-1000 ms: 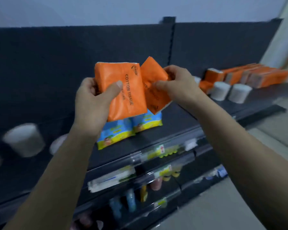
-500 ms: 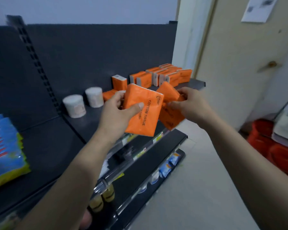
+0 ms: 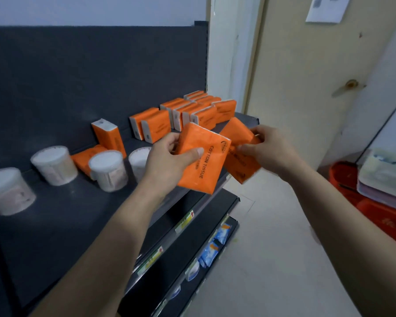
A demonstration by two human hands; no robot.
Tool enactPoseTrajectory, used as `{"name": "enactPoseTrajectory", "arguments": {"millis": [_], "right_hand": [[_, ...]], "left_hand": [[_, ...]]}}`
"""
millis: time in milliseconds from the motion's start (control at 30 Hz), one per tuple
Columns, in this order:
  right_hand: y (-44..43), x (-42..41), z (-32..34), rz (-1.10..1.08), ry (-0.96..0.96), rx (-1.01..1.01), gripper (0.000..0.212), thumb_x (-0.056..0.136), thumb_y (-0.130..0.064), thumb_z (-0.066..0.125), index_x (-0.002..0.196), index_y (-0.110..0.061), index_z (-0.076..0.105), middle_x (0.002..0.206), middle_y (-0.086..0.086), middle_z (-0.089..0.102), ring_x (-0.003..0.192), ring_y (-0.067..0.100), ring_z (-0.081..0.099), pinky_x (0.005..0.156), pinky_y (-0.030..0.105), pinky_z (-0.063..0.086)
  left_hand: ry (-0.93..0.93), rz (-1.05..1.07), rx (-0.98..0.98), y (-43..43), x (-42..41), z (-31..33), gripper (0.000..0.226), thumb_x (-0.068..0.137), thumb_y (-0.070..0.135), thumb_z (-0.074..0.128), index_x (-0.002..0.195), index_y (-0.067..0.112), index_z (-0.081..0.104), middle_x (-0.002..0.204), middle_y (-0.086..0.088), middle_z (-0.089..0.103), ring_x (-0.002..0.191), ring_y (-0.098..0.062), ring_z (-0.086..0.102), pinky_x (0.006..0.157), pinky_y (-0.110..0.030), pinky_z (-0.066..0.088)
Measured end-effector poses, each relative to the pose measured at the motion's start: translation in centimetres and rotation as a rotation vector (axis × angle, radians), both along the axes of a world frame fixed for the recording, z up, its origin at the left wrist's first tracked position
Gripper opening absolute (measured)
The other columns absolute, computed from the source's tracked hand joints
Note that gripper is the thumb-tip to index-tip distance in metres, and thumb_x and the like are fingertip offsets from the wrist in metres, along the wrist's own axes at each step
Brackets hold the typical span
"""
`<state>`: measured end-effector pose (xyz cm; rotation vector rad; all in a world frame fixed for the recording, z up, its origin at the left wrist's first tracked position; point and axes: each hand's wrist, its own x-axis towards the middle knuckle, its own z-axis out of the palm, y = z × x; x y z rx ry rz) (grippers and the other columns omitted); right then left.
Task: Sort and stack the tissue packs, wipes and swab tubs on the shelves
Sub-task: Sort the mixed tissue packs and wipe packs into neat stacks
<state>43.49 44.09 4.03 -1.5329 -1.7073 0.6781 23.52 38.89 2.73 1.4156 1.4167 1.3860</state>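
Left hand (image 3: 167, 159) grips a COTTON TISSUE pack (image 3: 199, 179); right hand (image 3: 268, 149) pinches a second orange pack (image 3: 238, 133), print blurred, partly hidden behind the first.

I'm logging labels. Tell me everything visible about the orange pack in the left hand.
The orange tissue pack is a flat, soft-looking wrapped rectangle, printed COTTON TISSUE in dark letters near a logo. The left hand grips it, thumb across its face, fingers behind, tilted above the shelf edge. It partly covers the second pack in the right hand.
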Motion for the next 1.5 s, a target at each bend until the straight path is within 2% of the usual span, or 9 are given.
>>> {"name": "enactPoseTrajectory", "arguments": {"millis": [200,333,467,633,800,933,1167,1367,1500], "right_hand": [[8.4,0.4,1.4,0.026,-0.017,0.008,0.025,0.078,-0.016,0.072,0.096,-0.020,0.056,0.080,-0.006,0.054,0.080,0.017,0.056,0.071,0.032,0.045],[13.2,-0.1,1.9,0.068,-0.033,-0.013,0.029,0.077,-0.020,0.073,0.100,-0.021,0.056,0.093,0.000,0.058,0.090,0.022,0.059,0.079,0.038,0.050],[17.5,-2.0,2.0,0.167,-0.076,-0.017,0.043,0.075,-0.024,0.075,0.115,-0.015,0.060,0.101,0.005,0.063,0.095,0.024,0.062,0.088,0.043,0.052],[22.7,-7.0,1.9,0.414,-0.149,0.043,0.034,0.075,-0.024,0.076,0.105,-0.013,0.064,0.089,0.003,0.063,0.083,0.018,0.059,0.073,0.031,0.045],[27.0,-11.9,1.3,0.636,-0.282,0.078,0.040,0.074,-0.027,0.076,0.107,-0.010,0.062,0.095,0.004,0.062,0.088,0.019,0.057,0.072,0.025,0.039],[29.0,-14.6,0.3,0.800,-0.441,0.140,0.045,0.073,-0.029,0.077,0.112,-0.011,0.062,0.109,0.010,0.066,0.103,0.026,0.059,0.078,0.028,0.041],[31.5,-17.6,-2.9,0.909,-0.687,0.225,0.058,0.073,-0.029,0.076,0.127,-0.029,0.054,0.133,0.008,0.049,0.132,0.034,0.034,0.107,0.045,0.031],[33.0,-18.8,-3.8,0.940,-0.799,0.248,0.059,0.078,-0.025,0.072,0.132,-0.030,0.049,0.138,0.010,0.040,0.135,0.037,0.023,0.107,0.047,0.029],[33.7,-18.7,-4.2,0.934,-0.743,0.241,0.051,0.080,-0.013,0.066,0.127,-0.017,0.050,0.131,0.012,0.043,0.128,0.034,0.030,0.100,0.034,0.034]], "left_hand": [[-0.002,0.014,-0.018,8.6,0.1,0.4,0.060,0.075,0.030,0.076,0.127,0.011,0.053,0.119,0.000,0.064,0.102,-0.012,0.063,0.088,-0.031,0.053],[0.001,0.053,-0.032,12.5,-0.7,0.8,0.059,0.073,0.033,0.077,0.124,0.012,0.055,0.117,-0.003,0.066,0.102,-0.015,0.065,0.090,-0.037,0.053],[-0.007,0.181,-0.030,15.0,-2.6,1.2,0.043,0.077,0.024,0.074,0.116,0.013,0.060,0.105,-0.001,0.069,0.091,-0.012,0.067,0.080,-0.031,0.055],[0.045,0.465,-0.029,16.1,-5.4,1.7,0.029,0.081,0.017,0.069,0.108,0.015,0.060,0.094,0.003,0.066,0.079,-0.005,0.061,0.065,-0.019,0.046],[0.111,0.698,-0.108,16.6,-7.2,1.3,0.028,0.079,0.020,0.069,0.105,0.021,0.060,0.092,0.006,0.065,0.084,-0.012,0.062,0.071,-0.029,0.049],[0.227,0.766,-0.168,16.2,-7.2,1.1,0.030,0.079,0.016,0.066,0.106,0.025,0.056,0.086,0.014,0.059,0.079,-0.004,0.057,0.064,-0.021,0.044],[0.435,0.736,-0.299,16.2,-6.0,0.7,0.031,0.078,0.013,0.068,0.101,0.025,0.052,0.085,0.015,0.058,0.077,-0.003,0.056,0.061,-0.017,0.041],[0.620,0.538,-0.413,18.3,-6.7,-0.2,0.033,0.074,0.019,0.073,0.101,0.025,0.054,0.094,0.010,0.061,0.081,-0.002,0.056,0.064,-0.014,0.042],[0.686,0.403,-0.464,20.3,-7.0,-1.5,0.038,0.072,0.024,0.076,0.103,0.032,0.054,0.101,0.013,0.058,0.090,-0.005,0.056,0.073,-0.018,0.044]]}}
